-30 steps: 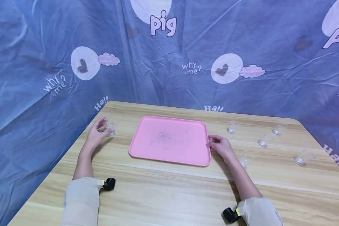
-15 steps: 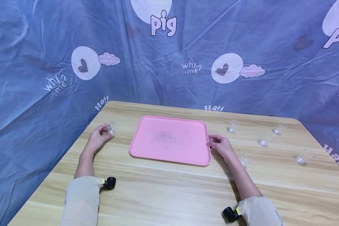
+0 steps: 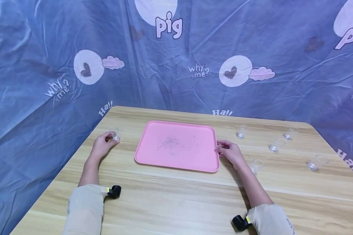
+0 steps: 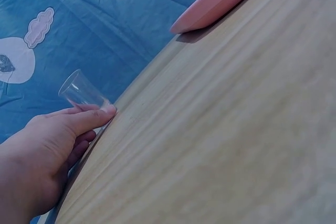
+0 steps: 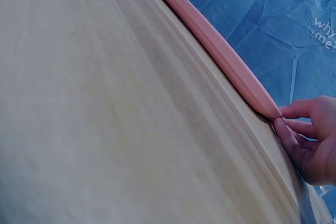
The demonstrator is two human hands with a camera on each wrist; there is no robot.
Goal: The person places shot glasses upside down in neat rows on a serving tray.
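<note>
At the left side of the table my left hand (image 3: 101,145) pinches a small clear glass (image 3: 114,133) low down, near its base. The left wrist view has the thumb on the near side of this upright glass (image 4: 83,92), the other fingers partly hidden behind it. A pink rectangular tray (image 3: 179,145) with grey scuff marks lies flat in the middle of the table. Its right edge is pinched by my right hand (image 3: 230,153). In the right wrist view the thumb and index finger of the right hand (image 5: 314,141) meet at the tray's rim (image 5: 223,59).
Several small clear glasses stand on the right of the wooden table (image 3: 170,199), among them a back glass (image 3: 242,132), a glass (image 3: 256,166) beside the right forearm and a far-right glass (image 3: 316,162). A blue printed cloth (image 3: 170,81) hangs behind the table.
My left hand has lowered around the glass; its fingers have closed in on the base, and the glass has shifted very slightly left. The right hand and tray stay put.
</note>
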